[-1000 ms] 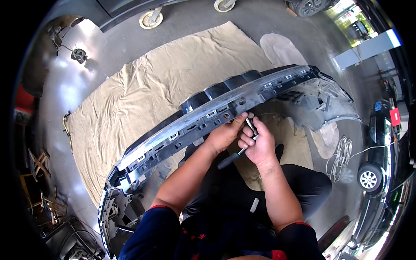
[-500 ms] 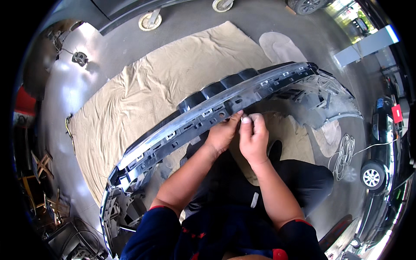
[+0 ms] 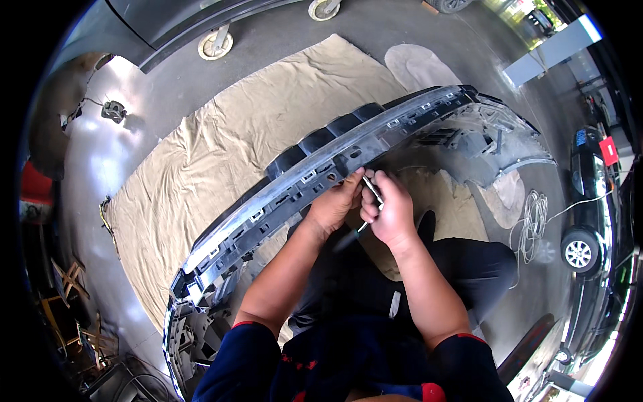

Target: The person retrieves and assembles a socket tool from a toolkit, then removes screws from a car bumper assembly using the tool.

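Note:
A black car bumper (image 3: 268, 195) arches across in front of me, its inner side with clips and slots toward me. My left hand (image 3: 333, 204) is closed at the bumper's near edge, around its middle; what its fingertips pinch is hidden. Close beside it, my right hand (image 3: 392, 211) is wrapped round a hand tool (image 3: 372, 190) with a metal shaft. The shaft's upper end is by the left fingertips, against the bumper's edge. A blurred dark handle sticks out below the right hand, toward my lap.
A beige cloth (image 3: 221, 134) lies under and beyond the bumper. A wheeled stand's caster (image 3: 215, 44) is at the far side, near a grey car panel (image 3: 144, 27). Coiled cable (image 3: 534, 224) and a dark car (image 3: 584, 214) are on the right; wooden stools (image 3: 69, 280) at left.
The metal-shafted tool has come into view in my right hand, which has turned and closed round it. My left hand has shifted slightly left. The whole view has swung a little.

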### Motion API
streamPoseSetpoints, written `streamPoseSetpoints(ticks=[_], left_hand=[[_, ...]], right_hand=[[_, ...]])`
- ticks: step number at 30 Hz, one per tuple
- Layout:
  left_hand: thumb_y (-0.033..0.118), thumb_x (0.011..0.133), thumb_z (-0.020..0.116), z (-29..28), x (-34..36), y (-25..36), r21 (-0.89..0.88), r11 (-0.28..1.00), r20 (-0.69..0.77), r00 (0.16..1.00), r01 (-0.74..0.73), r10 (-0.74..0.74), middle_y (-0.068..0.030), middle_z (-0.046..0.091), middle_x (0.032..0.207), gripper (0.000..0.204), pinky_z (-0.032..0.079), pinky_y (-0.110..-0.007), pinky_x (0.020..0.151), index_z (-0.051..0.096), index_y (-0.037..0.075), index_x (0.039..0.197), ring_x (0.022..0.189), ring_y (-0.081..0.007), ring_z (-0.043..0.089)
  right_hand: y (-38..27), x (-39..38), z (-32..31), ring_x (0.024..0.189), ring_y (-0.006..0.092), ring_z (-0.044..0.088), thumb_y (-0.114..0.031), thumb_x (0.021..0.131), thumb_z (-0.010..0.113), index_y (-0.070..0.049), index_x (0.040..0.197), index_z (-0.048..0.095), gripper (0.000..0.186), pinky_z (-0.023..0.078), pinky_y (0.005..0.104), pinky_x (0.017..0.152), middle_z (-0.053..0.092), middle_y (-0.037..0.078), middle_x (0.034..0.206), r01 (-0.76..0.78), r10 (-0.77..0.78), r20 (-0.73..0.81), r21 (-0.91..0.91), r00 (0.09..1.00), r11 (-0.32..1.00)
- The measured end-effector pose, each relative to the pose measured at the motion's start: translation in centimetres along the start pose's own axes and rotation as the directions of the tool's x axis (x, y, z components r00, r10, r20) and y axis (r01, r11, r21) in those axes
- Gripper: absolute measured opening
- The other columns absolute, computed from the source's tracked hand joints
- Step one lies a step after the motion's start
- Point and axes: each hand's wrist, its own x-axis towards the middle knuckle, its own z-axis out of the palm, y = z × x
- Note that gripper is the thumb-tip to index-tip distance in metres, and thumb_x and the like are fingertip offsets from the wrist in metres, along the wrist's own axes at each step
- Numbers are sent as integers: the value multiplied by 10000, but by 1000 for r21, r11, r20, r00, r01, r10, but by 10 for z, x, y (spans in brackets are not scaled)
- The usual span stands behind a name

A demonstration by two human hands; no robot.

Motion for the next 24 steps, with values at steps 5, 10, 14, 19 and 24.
streamPoseSetpoints(ticks=[5,10,14,19,24], left_hand=[[406,1054,577,8,2,3,151,988,-158,986,-37,61,-96,651,749,409,570,-355,539,626,13,1153,649,-229,689],[373,1063,577,-3,-1,1,-63,997,-26,999,45,-47,-32,639,784,366,549,-307,742,678,22,1072,805,-156,666],[324,1053,608,-3,6,-20,22,990,-225,964,-140,141,-36,674,866,299,560,-313,802,671,44,1136,884,-145,665],[314,1049,617,9,-7,11,-123,990,-51,996,70,-77,-72,702,1047,301,560,-326,841,670,43,1168,946,-180,671],[331,1050,611,3,-1,1,130,976,-171,965,-177,198,-75,692,971,313,579,-352,778,654,41,1161,867,-201,685]], right_hand=[[3,2,3,495,127,442,-272,1027,560,-104,1043,598,174,340,288,456,554,4,719,6,-7,29,45,1000,999],[2,1,3,497,118,452,-275,1027,538,-105,1047,610,185,332,273,456,580,9,736,-24,26,-21,80,999,997],[10,2,6,512,115,473,-287,1017,568,-99,996,608,193,341,272,459,593,22,740,74,-78,-54,-70,995,995],[-1,12,-7,511,100,432,-298,1026,535,-94,1022,627,224,317,249,460,560,14,724,-244,197,158,389,968,888],[8,8,5,555,179,585,-211,1028,561,-53,905,615,208,452,319,501,642,40,742,614,-756,408,-789,512,-10]])
